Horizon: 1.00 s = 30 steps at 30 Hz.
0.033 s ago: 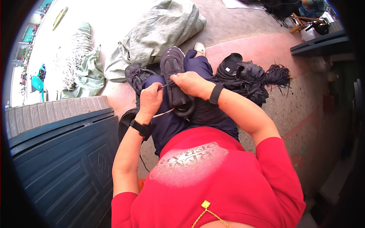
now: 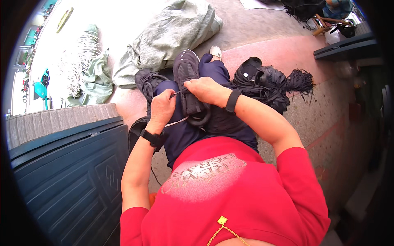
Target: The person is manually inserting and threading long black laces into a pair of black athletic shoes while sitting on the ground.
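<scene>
A black sneaker (image 2: 187, 70) lies across my lap, toe pointing away. My left hand (image 2: 162, 107) is closed in a pinch on a dark shoelace (image 2: 175, 94), which runs to the shoe's left side. Curled over the shoe's upper, my right hand (image 2: 208, 91) grips it near the lacing; its fingertips are partly hidden. A thin pale strip (image 2: 177, 122) stretches from near my left wrist to the shoe's heel end. Another black shoe (image 2: 147, 82) rests just beyond my left hand, with loose laces on it.
Beyond my knees lies a large grey-green woven sack (image 2: 170, 37). Bundled black laces (image 2: 271, 88) are heaped to the right. A bundle of white laces (image 2: 82, 61) lies on green sacking (image 2: 96, 84) at far left. A blue panelled door (image 2: 74, 176) stands close on my left.
</scene>
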{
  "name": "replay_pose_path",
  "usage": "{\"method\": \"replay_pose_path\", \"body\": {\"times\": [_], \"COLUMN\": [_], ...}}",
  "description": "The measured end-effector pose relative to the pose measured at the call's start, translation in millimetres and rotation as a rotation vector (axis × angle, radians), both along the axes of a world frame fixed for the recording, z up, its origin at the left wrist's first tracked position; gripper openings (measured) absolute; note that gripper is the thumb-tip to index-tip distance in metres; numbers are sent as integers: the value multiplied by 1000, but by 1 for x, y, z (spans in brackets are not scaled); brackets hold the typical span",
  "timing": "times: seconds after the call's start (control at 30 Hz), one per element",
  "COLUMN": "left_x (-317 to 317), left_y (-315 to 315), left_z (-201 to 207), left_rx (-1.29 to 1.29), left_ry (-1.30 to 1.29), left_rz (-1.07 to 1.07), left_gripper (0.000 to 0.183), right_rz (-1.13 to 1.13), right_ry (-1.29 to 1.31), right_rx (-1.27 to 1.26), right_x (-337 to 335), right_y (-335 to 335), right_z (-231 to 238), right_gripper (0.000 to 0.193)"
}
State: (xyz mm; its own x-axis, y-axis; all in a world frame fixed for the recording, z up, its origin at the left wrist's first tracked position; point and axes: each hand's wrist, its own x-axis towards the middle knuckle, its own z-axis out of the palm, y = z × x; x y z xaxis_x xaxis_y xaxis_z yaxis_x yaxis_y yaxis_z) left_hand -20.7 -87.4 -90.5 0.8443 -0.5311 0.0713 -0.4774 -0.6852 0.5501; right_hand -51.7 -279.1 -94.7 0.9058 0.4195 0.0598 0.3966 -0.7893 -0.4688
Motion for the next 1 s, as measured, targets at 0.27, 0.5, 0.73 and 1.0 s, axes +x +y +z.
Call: {"method": "replay_pose_path", "body": {"times": [0.27,0.5,0.73,1.0], "left_x": [12,24,30,26], "left_y": [-14,-58,-71,-69], "left_z": [-2,-12,-4,-9], "left_rx": [-261,38,306,231], "left_ry": [309,498,478,326], "left_rz": [184,-77,-192,-213], "left_gripper": [21,22,21,18], "right_rz": [-373,-393,-370,-357], "right_ry": [115,92,78,112], "right_rx": [524,638,654,661], "right_x": [-18,-20,-20,-20], "right_y": [-14,-16,-18,-21], "right_z": [-20,-23,-24,-27], "right_gripper": [26,24,24,24]}}
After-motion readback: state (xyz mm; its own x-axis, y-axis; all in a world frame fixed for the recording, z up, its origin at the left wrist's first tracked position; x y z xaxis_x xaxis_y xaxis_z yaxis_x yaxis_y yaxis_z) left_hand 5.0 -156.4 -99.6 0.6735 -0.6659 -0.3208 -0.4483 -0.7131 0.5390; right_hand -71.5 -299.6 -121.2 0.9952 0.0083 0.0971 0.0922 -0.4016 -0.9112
